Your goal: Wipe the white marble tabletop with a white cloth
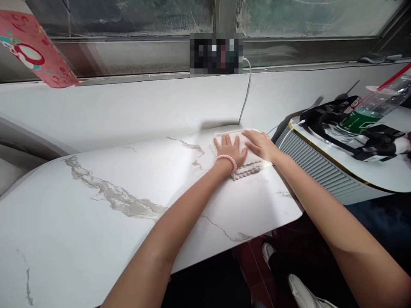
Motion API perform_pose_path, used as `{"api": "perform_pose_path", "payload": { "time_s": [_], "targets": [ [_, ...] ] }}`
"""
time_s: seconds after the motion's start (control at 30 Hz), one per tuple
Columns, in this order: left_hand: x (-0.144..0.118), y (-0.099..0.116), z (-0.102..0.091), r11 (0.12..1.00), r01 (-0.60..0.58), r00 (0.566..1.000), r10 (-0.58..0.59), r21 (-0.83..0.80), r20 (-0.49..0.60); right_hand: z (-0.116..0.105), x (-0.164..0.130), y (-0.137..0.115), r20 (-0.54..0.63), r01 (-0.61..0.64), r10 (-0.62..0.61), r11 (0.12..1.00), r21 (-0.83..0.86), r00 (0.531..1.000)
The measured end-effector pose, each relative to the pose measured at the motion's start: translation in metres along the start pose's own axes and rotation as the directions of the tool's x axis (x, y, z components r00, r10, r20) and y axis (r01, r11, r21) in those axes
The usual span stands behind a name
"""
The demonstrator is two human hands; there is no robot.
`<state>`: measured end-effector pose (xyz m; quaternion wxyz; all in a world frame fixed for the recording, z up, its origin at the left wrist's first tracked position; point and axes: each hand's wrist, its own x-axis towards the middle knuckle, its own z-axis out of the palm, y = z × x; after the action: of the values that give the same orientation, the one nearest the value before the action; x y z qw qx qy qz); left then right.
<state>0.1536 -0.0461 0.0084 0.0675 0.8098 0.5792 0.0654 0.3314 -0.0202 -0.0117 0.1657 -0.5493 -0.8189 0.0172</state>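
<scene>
Both hands lie flat, palms down and fingers stretched out, pressing on a white cloth (pixel 247 164); neither one is closed around it. The left hand (pixel 229 149) covers the cloth's left part, and a pink bead bracelet (pixel 226 160) sits on that wrist. The right hand (pixel 261 144) rests just beside it, on the cloth's right part, its fingers pointing left so that the two hands touch or nearly touch. The cloth is folded, with a grey patterned edge showing toward the person, and it lies near the far right corner of a white marble-look table (pixel 128 188) with grey veins.

A white cable (pixel 246 92) runs down the wall just behind the cloth. To the right of the table stands a white appliance (pixel 324 171) with a ribbed side. On top of it lie a black headset (pixel 349 128) and a plastic bottle (pixel 372 109) with a green label. Below the table edge, white shoes (pixel 302 291) show on the dark floor.
</scene>
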Motion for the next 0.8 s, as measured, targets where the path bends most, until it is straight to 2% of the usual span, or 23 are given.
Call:
{"api": "perform_pose_path", "payload": {
  "time_s": [0.23, 0.43, 0.6, 0.8],
  "targets": [
    [-0.065, 0.033, 0.005, 0.996, -0.092, 0.996, 0.092, -0.008, 0.012, -0.02, -0.083, -0.023, 0.006, -0.073, 0.073, 0.997, -0.003, 0.997],
    [-0.126, 0.039, 0.009, 0.988, -0.151, 0.988, 0.151, -0.019, -0.027, -0.029, -0.138, -0.061, 0.026, -0.074, 0.075, 0.997, -0.027, 0.997],
    [-0.156, 0.031, 0.005, 0.975, -0.219, 0.975, 0.216, -0.047, -0.059, -0.03, -0.159, -0.088, 0.026, -0.058, 0.06, 0.996, -0.07, 0.998],
    [-0.161, 0.026, 0.008, 0.97, -0.234, 0.966, 0.225, -0.062, -0.124, -0.03, -0.158, -0.092, 0.025, -0.083, 0.085, 0.995, -0.057, 0.996]
  ]
}}
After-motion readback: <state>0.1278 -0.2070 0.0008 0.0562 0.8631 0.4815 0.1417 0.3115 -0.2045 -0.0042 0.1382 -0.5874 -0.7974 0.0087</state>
